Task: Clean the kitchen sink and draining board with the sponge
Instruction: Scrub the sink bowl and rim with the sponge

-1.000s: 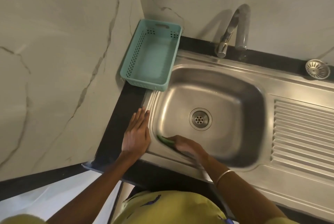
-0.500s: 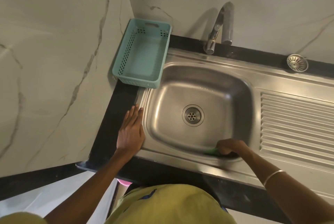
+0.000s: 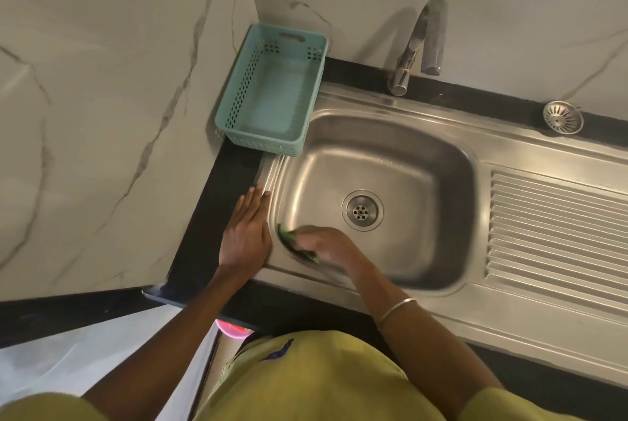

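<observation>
A stainless steel sink with a round drain fills the middle of the head view. To its right lies the ribbed draining board. My right hand is inside the basin at its front left corner, shut on a green sponge pressed against the steel. My left hand lies flat, fingers together, on the sink's left rim and the black counter.
A teal perforated basket stands in the back left corner, overlapping the sink rim. A chrome tap rises behind the basin. A loose metal strainer rests on the back ledge at right. Marble walls close in left and behind.
My right hand has swept the sponge from the basin's front right back to its front left corner. The left hand has stayed on the rim.
</observation>
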